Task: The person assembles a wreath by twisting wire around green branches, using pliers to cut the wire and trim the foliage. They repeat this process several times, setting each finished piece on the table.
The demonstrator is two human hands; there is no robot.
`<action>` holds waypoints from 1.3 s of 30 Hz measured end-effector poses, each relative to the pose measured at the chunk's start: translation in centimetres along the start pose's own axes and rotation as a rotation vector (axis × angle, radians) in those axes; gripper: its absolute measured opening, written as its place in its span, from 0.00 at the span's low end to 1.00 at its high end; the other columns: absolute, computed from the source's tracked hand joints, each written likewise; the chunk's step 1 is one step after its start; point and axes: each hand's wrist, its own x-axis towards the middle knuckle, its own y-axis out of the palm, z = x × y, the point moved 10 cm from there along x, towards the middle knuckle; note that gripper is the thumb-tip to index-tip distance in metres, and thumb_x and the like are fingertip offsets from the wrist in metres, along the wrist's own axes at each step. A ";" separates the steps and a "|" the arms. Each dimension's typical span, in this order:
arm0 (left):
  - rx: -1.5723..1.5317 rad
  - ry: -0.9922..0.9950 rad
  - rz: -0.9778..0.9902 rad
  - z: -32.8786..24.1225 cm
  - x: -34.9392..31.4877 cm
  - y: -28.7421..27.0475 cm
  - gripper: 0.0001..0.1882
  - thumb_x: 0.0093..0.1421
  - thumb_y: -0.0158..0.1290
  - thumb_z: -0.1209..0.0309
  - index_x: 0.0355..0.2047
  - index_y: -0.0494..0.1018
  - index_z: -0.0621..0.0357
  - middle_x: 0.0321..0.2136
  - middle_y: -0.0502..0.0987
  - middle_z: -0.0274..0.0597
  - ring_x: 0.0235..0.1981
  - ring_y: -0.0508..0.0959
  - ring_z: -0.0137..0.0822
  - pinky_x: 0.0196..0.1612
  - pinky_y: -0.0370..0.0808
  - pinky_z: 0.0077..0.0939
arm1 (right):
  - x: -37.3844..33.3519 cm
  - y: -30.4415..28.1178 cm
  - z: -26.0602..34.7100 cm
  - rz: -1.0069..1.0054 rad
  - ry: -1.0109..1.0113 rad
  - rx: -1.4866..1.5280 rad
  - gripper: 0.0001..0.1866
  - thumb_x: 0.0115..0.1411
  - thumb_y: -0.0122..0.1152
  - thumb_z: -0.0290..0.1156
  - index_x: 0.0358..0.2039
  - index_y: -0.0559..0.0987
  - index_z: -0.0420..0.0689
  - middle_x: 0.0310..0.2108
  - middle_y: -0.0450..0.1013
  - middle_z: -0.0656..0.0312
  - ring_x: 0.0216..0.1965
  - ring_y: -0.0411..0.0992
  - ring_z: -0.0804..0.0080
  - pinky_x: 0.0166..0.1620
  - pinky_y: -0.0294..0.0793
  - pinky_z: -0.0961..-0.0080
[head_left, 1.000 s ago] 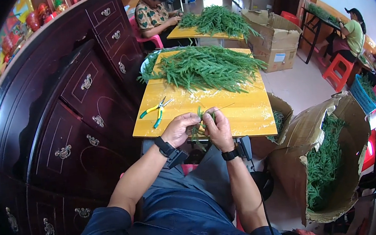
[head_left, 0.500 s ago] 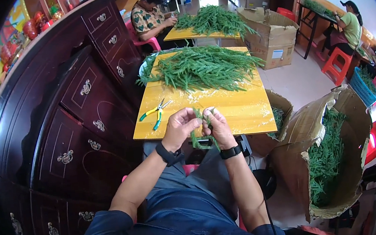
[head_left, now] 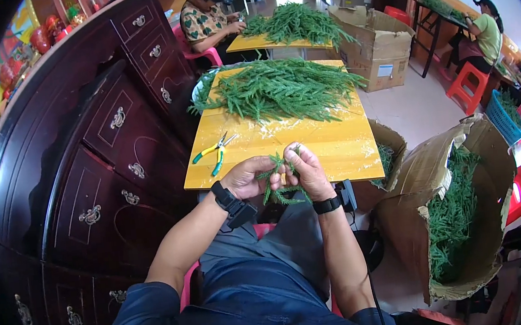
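Between my hands, just off the near edge of the yellow table (head_left: 296,138), is a small green artificial fir sprig (head_left: 281,192). My left hand (head_left: 251,176) is closed with thumb and fingers pinching its left side. My right hand (head_left: 307,173) pinches the sprig's upper right part, and its fingertips are close to the left ones. Several needled tips hang below the fingers. Pliers with yellow and green handles (head_left: 215,153) lie with spread handles on the table, left of my hands. A large heap of green fir sprigs (head_left: 284,90) covers the table's far half.
A tall cardboard box (head_left: 408,236) holding green sprigs stands at my right, with a smaller box (head_left: 392,148) beside the table. Dark wooden drawers (head_left: 106,147) line the left. Two people (head_left: 210,18) sit working farther off; another sprig heap (head_left: 297,25) covers the second table.
The sprig has turned in my fingers, and its hanging tips now fan out more to the left. My left wrist has tilted, and my right hand has shifted slightly right.
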 end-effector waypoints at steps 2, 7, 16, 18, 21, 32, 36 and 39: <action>-0.003 -0.018 0.034 0.1 0.1 0.2 0.14 0.66 0.52 0.65 0.40 0.78 0.64 0.28 0.80 0.40 0.30 0.79 0.32 0.41 0.77 0.27 | -0.1 0.3 -0.1 0.042 0.014 -0.025 0.09 0.70 0.53 0.38 0.38 0.71 0.48 0.23 0.70 0.69 0.19 0.62 0.85 0.23 0.62 0.86; 0.155 -0.084 0.022 0.2 0.4 -0.4 0.13 0.63 0.55 0.66 0.39 0.78 0.64 0.27 0.80 0.39 0.29 0.79 0.32 0.44 0.76 0.29 | -0.4 1.4 0.7 0.118 0.008 -0.050 0.09 0.70 0.54 0.38 0.36 0.71 0.47 0.23 0.71 0.70 0.19 0.64 0.85 0.22 0.61 0.88; 1.150 0.103 -0.379 -2.8 0.0 -3.4 0.07 0.55 0.59 0.69 0.28 0.73 0.58 0.25 0.78 0.38 0.28 0.78 0.35 0.35 0.73 0.28 | 0.8 -0.3 -1.7 -0.126 -0.037 -0.378 0.10 0.69 0.54 0.35 0.32 0.73 0.43 0.20 0.69 0.70 0.16 0.65 0.85 0.20 0.63 0.84; 1.280 0.147 -0.437 -3.1 -0.5 -2.8 0.07 0.54 0.59 0.69 0.29 0.73 0.58 0.26 0.78 0.39 0.29 0.77 0.35 0.35 0.72 0.27 | 0.9 -0.8 -2.0 -0.212 -0.059 -0.348 0.10 0.68 0.54 0.34 0.32 0.73 0.43 0.19 0.68 0.70 0.15 0.64 0.84 0.19 0.64 0.84; 1.478 0.216 -0.523 -3.8 -1.3 -1.6 0.08 0.53 0.60 0.71 0.30 0.73 0.58 0.27 0.78 0.39 0.30 0.77 0.35 0.35 0.72 0.25 | 0.8 -0.8 -2.1 -0.235 -0.066 -0.342 0.10 0.69 0.53 0.35 0.32 0.73 0.44 0.19 0.68 0.71 0.15 0.63 0.85 0.19 0.63 0.84; 0.605 0.179 -0.262 -2.0 -1.8 -2.5 0.14 0.64 0.56 0.67 0.47 0.72 0.60 0.38 0.76 0.28 0.38 0.74 0.21 0.43 0.70 0.20 | 0.3 -0.2 -1.2 -0.036 0.029 -0.262 0.11 0.70 0.55 0.39 0.34 0.73 0.47 0.23 0.68 0.73 0.17 0.63 0.88 0.20 0.63 0.89; 0.591 0.086 -0.213 -1.2 -1.8 -3.3 0.15 0.67 0.53 0.66 0.50 0.72 0.60 0.39 0.77 0.32 0.42 0.76 0.24 0.48 0.72 0.22 | 0.2 0.2 -1.3 -0.013 0.061 -0.181 0.10 0.70 0.54 0.38 0.34 0.74 0.46 0.21 0.68 0.74 0.18 0.63 0.89 0.21 0.62 0.90; 0.590 0.060 -0.122 -0.5 -1.5 -3.1 0.15 0.67 0.53 0.66 0.50 0.73 0.61 0.40 0.79 0.35 0.44 0.77 0.27 0.50 0.72 0.24 | 0.1 1.0 -1.7 0.058 0.089 -0.230 0.11 0.70 0.54 0.40 0.34 0.73 0.47 0.21 0.68 0.74 0.17 0.63 0.89 0.20 0.61 0.91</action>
